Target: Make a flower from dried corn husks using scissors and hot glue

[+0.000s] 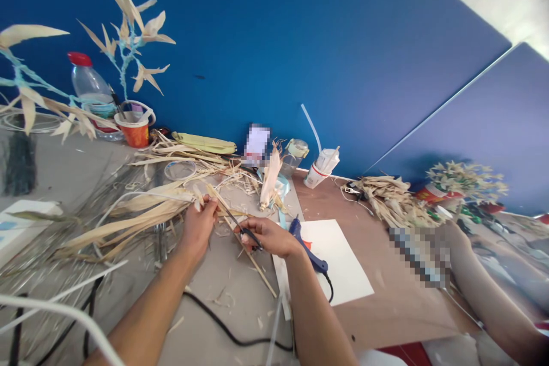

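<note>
My left hand is closed with its fingertips pinching a small piece of pale corn husk. Black-handled scissors sit in my right hand, their blades pointing up and left toward the husk. Long dried husk strips fan out to the left of my left hand. Close to my right forearm lies a blue glue gun on a white sheet. A dried corn cob in its husk leans beyond my right hand. Whether the blades touch the husk I cannot tell.
A red-orange cup and a plastic bottle stand at the back left near husk flowers. A phone leans on the blue partition. Black cable crosses the front. At right is another person's arm.
</note>
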`<state>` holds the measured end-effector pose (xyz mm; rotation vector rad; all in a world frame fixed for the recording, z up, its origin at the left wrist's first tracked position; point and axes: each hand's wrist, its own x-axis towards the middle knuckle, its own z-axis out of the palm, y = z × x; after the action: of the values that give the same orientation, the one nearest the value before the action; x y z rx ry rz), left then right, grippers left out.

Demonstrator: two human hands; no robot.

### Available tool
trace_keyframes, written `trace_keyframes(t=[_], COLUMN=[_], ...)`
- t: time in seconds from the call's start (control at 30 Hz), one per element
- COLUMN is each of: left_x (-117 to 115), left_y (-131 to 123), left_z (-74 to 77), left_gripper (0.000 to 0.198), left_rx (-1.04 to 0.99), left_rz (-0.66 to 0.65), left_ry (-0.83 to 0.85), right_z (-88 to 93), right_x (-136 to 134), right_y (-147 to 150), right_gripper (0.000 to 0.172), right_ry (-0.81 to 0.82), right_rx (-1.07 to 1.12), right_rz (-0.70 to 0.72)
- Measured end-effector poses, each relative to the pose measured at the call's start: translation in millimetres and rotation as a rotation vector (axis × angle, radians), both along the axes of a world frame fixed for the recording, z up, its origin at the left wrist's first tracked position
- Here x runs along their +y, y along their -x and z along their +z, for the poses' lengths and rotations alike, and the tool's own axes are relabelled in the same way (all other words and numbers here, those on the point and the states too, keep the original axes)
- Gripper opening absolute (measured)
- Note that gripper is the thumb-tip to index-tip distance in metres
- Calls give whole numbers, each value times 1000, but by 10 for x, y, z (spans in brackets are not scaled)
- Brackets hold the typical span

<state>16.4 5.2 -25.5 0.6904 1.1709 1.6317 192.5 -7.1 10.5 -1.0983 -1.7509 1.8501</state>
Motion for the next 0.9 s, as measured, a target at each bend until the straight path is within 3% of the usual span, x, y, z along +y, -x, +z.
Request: trace_keyframes(t=[0.37,0.9], left_x=[12,24], left_y=[-7,11], left_z=[-3,55], left_gripper=[23,39], left_rx=[-33,-120], left_rz=[19,5], left_ry=[-18,-41], right_z=[-7,-35], right_x=[-19,-46], right_y=[57,124], right_gripper=[33,35], right_ry=[13,4], right_rx=[31,57], right_rz=[-36,-57])
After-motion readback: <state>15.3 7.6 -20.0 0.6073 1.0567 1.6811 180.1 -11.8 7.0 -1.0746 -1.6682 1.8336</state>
